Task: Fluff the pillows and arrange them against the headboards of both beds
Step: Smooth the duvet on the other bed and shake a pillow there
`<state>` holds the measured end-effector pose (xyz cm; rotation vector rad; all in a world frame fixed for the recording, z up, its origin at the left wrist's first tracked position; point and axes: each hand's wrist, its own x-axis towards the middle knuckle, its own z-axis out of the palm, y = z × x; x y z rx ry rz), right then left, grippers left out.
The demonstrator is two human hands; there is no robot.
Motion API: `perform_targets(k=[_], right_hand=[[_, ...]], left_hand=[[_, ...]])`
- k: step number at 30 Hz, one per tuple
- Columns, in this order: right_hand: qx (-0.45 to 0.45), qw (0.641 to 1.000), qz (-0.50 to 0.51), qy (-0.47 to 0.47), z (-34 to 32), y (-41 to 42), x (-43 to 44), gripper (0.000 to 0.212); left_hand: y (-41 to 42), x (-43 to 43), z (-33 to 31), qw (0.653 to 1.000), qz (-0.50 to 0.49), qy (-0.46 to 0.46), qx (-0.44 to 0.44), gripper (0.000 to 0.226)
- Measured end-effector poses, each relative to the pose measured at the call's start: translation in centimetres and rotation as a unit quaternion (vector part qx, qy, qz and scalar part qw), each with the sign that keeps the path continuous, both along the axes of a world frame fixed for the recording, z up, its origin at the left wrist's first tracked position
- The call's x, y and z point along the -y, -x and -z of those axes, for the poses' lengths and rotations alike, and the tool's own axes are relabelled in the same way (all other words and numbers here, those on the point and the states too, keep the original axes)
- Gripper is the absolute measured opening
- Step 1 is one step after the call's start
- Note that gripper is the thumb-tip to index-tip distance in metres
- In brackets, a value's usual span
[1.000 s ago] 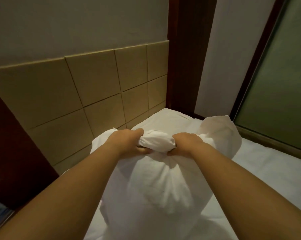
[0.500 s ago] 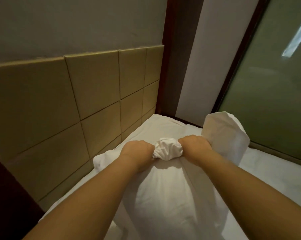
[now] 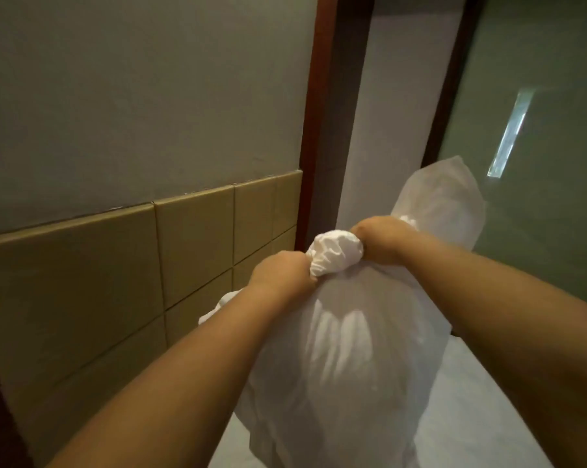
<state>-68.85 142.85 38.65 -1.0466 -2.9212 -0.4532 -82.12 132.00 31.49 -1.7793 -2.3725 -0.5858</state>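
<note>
A white pillow (image 3: pixel 346 359) hangs upright in front of me, lifted above the bed (image 3: pixel 481 410). My left hand (image 3: pixel 280 276) and my right hand (image 3: pixel 381 241) both clench the bunched top edge of its case, a knot of cloth showing between them. One loose corner of the case sticks up behind my right hand. The tan padded headboard (image 3: pixel 116 282) lies to the left of the pillow. The pillow's lower end is cut off by the frame.
A grey wall rises above the headboard. A dark wooden post (image 3: pixel 322 123) stands at the bed's far corner, and a frosted glass panel (image 3: pixel 538 163) runs along the bed's right side. White sheet shows below right of the pillow.
Both hands have raised the pillow well up off the bed, still gripping its bunched top. The second pillow by the headboard has dropped out of sight as the view tilted up.
</note>
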Motion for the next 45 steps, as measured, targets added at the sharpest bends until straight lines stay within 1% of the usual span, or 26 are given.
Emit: perform_targets(k=[3,5,7,9,13,16,18,20,22,24,25,26,28,29,30,32,33,34,36,37,39,42,44,45], right_hand=[[-0.023,0.99,-0.042,-0.132,-3.0,1.2,-0.9,0.027],[-0.049,0.977,-0.063,-0.196,-4.6,2.4,-2.5,0.025],[-0.066,0.966,-0.083,-0.235,-5.7,3.7,-4.9,0.024],[-0.078,0.958,-0.1,-0.256,-6.0,5.0,-8.3,0.023],[-0.076,0.957,-0.127,-0.251,-4.3,7.8,-17.0,0.023],[-0.058,0.961,-0.131,-0.235,-1.0,11.0,-25.3,0.024],[-0.033,0.966,-0.136,-0.219,1.9,13.5,-30.7,0.025],[-0.009,0.969,-0.144,-0.199,5.0,15.8,-35.4,0.026],[0.021,0.973,-0.151,-0.175,8.2,18.1,-39.9,0.026],[0.049,0.974,-0.163,-0.15,10.8,20.6,-43.6,0.026],[0.061,0.973,-0.173,-0.139,11.2,21.6,-44.9,0.026],[0.072,0.971,-0.185,-0.132,11.3,22.6,-46.1,0.026],[0.1,0.965,-0.204,-0.134,10.3,24.2,-47.6,0.029],[0.106,0.961,-0.21,-0.142,9.8,25.0,-48.4,0.03],[0.1,0.959,-0.214,-0.157,9.4,25.8,-49.1,0.03],[0.075,0.962,-0.199,-0.173,9.7,27.1,-50.1,0.028],[0.057,0.968,-0.181,-0.167,10.1,27.7,-50.6,0.028],[0.035,0.975,-0.156,-0.153,10.7,28.2,-51.2,0.028],[-0.021,0.988,-0.103,-0.113,11.7,28.9,-52.3,0.03],[-0.054,0.991,-0.08,-0.088,12.0,29.2,-52.7,0.031],[-0.113,0.992,-0.043,-0.039,12.6,29.9,-53.5,0.034],[-0.221,0.974,-0.002,0.052,13.0,31.4,-54.0,0.034],[-0.279,0.957,0.01,0.079,12.5,32.6,-54.6,0.036],[-0.295,0.951,0.008,0.089,12.3,33.3,-55.0,0.038]], left_hand=[[-0.2,-1.0,-2.3,0.992,-0.01,-0.104,0.068,0.032],[-0.2,-2.5,-3.2,0.977,-0.021,-0.176,0.119,0.029],[0.0,-4.7,-3.6,0.959,-0.033,-0.224,0.17,0.027],[0.6,-7.9,-3.5,0.943,-0.037,-0.251,0.213,0.026],[2.6,-15.9,-1.8,0.921,-0.048,-0.254,0.29,0.023],[5.6,-23.9,0.9,0.905,-0.063,-0.24,0.347,0.024],[7.8,-29.1,3.2,0.887,-0.079,-0.223,0.396,0.021],[9.4,-33.6,5.5,0.858,-0.101,-0.197,0.464,0.02],[10.8,-37.7,7.5,0.821,-0.122,-0.17,0.532,0.025],[11.9,-40.8,9.0,0.788,-0.118,-0.162,0.582,0.021],[12.5,-41.9,9.5,0.778,-0.108,-0.158,0.599,0.02],[13.3,-42.7,9.8,0.775,-0.103,-0.148,0.606,0.02],[15.3,-43.8,9.7,0.794,-0.105,-0.126,0.585,0.021],[16.4,-44.3,9.5,0.812,-0.108,-0.119,0.56,0.021],[17.8,-44.8,9.2,0.84,-0.112,-0.114,0.519,0.022],[20.4,-45.7,8.8,0.915,-0.114,-0.078,0.378,0.022],[21.6,-46.0,8.8,0.942,-0.123,-0.048,0.308,0.021],[22.7,-46.2,9.1,0.956,-0.135,-0.015,0.26,0.02],[24.8,-46.6,9.9,0.964,-0.157,0.028,0.213,0.015],[25.4,-46.8,10.2,0.969,-0.165,0.034,0.182,0.013],[26.5,-47.4,10.3,0.982,-0.167,0.017,0.087,0.014],[27.4,-48.3,9.9,0.988,-0.148,-0.019,-0.027,0.013],[28.1,-48.9,9.5,0.986,-0.141,-0.037,-0.084,0.007],[28.5,-49.1,9.3,0.981,-0.154,-0.051,-0.104,0.005]])
